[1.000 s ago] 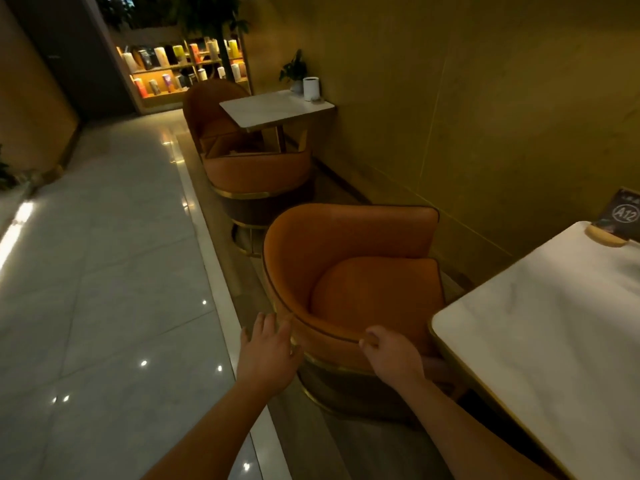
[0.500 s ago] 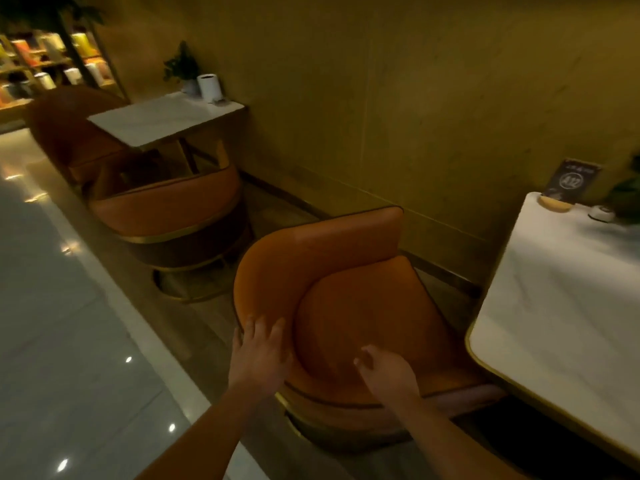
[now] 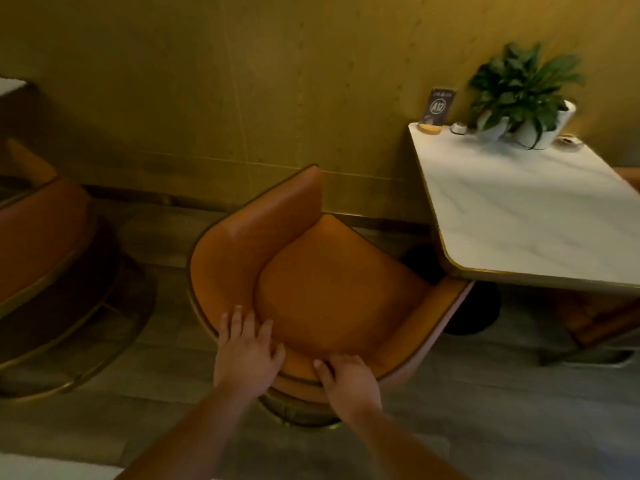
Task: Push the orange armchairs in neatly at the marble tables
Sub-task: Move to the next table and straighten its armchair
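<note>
An orange armchair (image 3: 332, 282) with a curved back stands in the middle of the head view, its open side turned toward the white marble table (image 3: 519, 216) on the right. Its right arm tip reaches just under the table's near corner. My left hand (image 3: 247, 351) lies flat on the near rim of the chair back, fingers spread. My right hand (image 3: 348, 381) grips the same rim a little to the right, fingers curled over the edge. A second orange armchair (image 3: 41, 244) stands at the left edge.
On the marble table by the wall stand a potted plant (image 3: 523, 95), a dark number sign (image 3: 439, 105) and small items. The yellow wall (image 3: 242, 81) runs behind. The table's black pedestal base (image 3: 478, 306) sits beneath it. Another table corner (image 3: 10, 85) shows far left.
The armchair has swung round so its open side faces the marble table and its arm tip reaches under the corner. My view turned right. Both hands stayed on the chair's rim.
</note>
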The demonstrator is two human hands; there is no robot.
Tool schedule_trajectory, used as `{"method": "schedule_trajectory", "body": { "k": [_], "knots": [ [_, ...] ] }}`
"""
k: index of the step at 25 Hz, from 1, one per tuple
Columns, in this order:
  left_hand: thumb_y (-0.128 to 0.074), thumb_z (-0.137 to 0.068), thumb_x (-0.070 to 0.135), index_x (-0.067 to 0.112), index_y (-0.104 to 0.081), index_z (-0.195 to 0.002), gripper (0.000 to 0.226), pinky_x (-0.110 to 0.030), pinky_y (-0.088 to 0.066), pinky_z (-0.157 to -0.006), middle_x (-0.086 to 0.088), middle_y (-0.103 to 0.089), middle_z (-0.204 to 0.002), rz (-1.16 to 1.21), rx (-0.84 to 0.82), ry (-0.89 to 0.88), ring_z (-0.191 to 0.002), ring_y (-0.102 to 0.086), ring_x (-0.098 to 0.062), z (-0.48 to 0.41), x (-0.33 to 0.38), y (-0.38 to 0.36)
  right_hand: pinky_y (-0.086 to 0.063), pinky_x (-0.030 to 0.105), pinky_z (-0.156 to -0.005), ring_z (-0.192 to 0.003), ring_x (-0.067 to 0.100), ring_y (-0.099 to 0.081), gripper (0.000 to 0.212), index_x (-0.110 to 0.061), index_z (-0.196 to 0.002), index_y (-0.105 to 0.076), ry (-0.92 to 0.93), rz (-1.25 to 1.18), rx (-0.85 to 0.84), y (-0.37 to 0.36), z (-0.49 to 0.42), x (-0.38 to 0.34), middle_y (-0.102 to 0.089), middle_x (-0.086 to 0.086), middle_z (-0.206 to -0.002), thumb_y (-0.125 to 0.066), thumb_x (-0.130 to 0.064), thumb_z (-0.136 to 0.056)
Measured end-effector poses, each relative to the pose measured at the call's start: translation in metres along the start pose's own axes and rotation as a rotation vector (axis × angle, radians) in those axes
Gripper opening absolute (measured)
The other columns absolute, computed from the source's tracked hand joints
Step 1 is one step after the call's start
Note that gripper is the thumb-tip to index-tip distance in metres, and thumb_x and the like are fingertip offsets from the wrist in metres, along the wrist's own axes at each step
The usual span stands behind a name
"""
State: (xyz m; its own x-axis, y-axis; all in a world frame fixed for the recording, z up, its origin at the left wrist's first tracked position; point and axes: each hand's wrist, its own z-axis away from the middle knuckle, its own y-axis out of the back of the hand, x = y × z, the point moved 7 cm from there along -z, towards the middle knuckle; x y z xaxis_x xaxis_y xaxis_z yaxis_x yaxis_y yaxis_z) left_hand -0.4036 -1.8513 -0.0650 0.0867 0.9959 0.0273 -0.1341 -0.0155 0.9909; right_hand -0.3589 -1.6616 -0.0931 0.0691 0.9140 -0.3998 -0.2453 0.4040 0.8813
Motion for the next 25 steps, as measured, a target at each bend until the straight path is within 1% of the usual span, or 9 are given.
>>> {"method": "schedule_trajectory", "body": {
  "k": [3, 6, 10, 13, 17, 18, 20, 22, 25],
  "knots": [
    [-0.018, -0.087, 0.067, 0.03, -0.056, -0.138, 0.074, -0.057, -0.005, -0.122, -0.01, -0.044, -0.153, 0.032, 0.038, 0.045, -0.149, -0.021, -0.037, -0.006, -0.002, -0.004, -0.044, 0.037, -0.09, -0.103, 0.02, -0.057, 0.052, -0.028, -0.105, -0.063, -0.027, 0.035, 0.063, -0.006, -0.005, -0.009, -0.067, -0.004, -0.107, -0.019, -0.055, -0.102],
    [-0.025, -0.086, 0.064, 0.032, -0.065, -0.129, 0.066, -0.059, -0.011, -0.12, -0.008, -0.049, -0.15, 0.029, 0.077, 0.056, -0.147, -0.026, -0.037, -0.006, 0.001, -0.001, -0.045, 0.036, -0.086, -0.097, 0.02, -0.06, 0.059, -0.028, -0.097, -0.063, 0.0, 0.095, 0.183, -0.009, -0.008, -0.016, -0.068, -0.005, -0.101, -0.008, -0.05, -0.098],
    [-0.034, -0.085, 0.063, 0.038, -0.066, -0.126, 0.057, -0.06, -0.011, -0.119, -0.003, -0.053, -0.147, -0.003, 0.135, 0.051, -0.145, -0.03, -0.035, -0.015, 0.001, 0.0, -0.047, 0.032, -0.085, -0.095, 0.015, -0.058, 0.052, -0.03, -0.099, -0.062, -0.011, 0.068, 0.227, -0.009, -0.019, -0.017, -0.065, -0.007, -0.102, -0.012, -0.046, -0.1],
    [-0.03, -0.087, 0.066, 0.04, -0.057, -0.133, 0.06, -0.06, -0.009, -0.119, -0.001, -0.046, -0.152, -0.03, 0.133, 0.006, -0.147, -0.025, -0.033, -0.037, -0.007, 0.002, -0.045, 0.034, -0.08, -0.091, 0.018, -0.058, 0.052, -0.028, -0.103, -0.058, -0.005, 0.011, 0.27, -0.013, -0.035, -0.026, -0.065, -0.004, -0.103, -0.008, -0.04, -0.1],
    [-0.026, -0.087, 0.07, 0.042, -0.048, -0.141, 0.065, -0.057, -0.006, -0.12, 0.002, -0.036, -0.158, -0.054, 0.123, -0.036, -0.149, -0.019, -0.031, -0.094, -0.03, 0.011, -0.037, 0.032, -0.068, -0.076, 0.015, -0.046, 0.048, -0.029, -0.097, -0.053, -0.008, 0.036, 0.306, -0.018, -0.082, -0.046, -0.063, -0.003, -0.095, -0.006, -0.037, -0.098],
    [-0.027, -0.087, 0.07, 0.042, -0.049, -0.141, 0.065, -0.057, -0.007, -0.12, 0.001, -0.037, -0.158, -0.06, 0.128, -0.056, -0.149, -0.02, -0.03, -0.109, -0.037, 0.013, -0.04, 0.033, -0.069, -0.077, 0.016, -0.05, 0.046, -0.029, -0.096, -0.053, -0.018, 0.059, 0.306, -0.014, -0.094, -0.055, -0.063, -0.004, -0.095, -0.007, -0.037, -0.099],
    [-0.028, -0.086, 0.069, 0.042, -0.051, -0.139, 0.064, -0.058, -0.009, -0.12, 0.0, -0.039, -0.157, -0.071, 0.137, -0.102, -0.148, -0.022, -0.031, -0.134, -0.048, 0.017, -0.047, 0.035, -0.078, -0.088, 0.019, -0.058, 0.044, -0.025, -0.101, -0.057, -0.033, 0.04, 0.293, -0.004, -0.111, -0.071, -0.063, -0.003, -0.1, -0.014, -0.035, -0.103],
    [-0.029, -0.086, 0.068, 0.041, -0.051, -0.14, 0.064, -0.058, -0.008, -0.12, -0.001, -0.039, -0.157, -0.064, 0.125, -0.151, -0.148, -0.022, -0.032, -0.165, -0.058, 0.022, -0.049, 0.039, -0.087, -0.098, 0.023, -0.059, 0.038, -0.019, -0.107, -0.059, -0.071, 0.032, 0.248, 0.002, -0.135, -0.084, -0.062, 0.002, -0.105, -0.023, -0.031, -0.105],
    [-0.029, -0.087, 0.068, 0.039, -0.049, -0.141, 0.064, -0.058, -0.005, -0.12, -0.001, -0.037, -0.158, -0.06, 0.108, -0.205, -0.149, -0.02, -0.032, -0.205, -0.067, 0.03, -0.049, 0.035, -0.085, -0.091, 0.017, -0.056, 0.035, -0.025, -0.101, -0.058, -0.187, -0.03, 0.258, 0.003, -0.17, -0.089, -0.061, -0.003, -0.1, -0.025, -0.037, -0.103]
  ]
}}
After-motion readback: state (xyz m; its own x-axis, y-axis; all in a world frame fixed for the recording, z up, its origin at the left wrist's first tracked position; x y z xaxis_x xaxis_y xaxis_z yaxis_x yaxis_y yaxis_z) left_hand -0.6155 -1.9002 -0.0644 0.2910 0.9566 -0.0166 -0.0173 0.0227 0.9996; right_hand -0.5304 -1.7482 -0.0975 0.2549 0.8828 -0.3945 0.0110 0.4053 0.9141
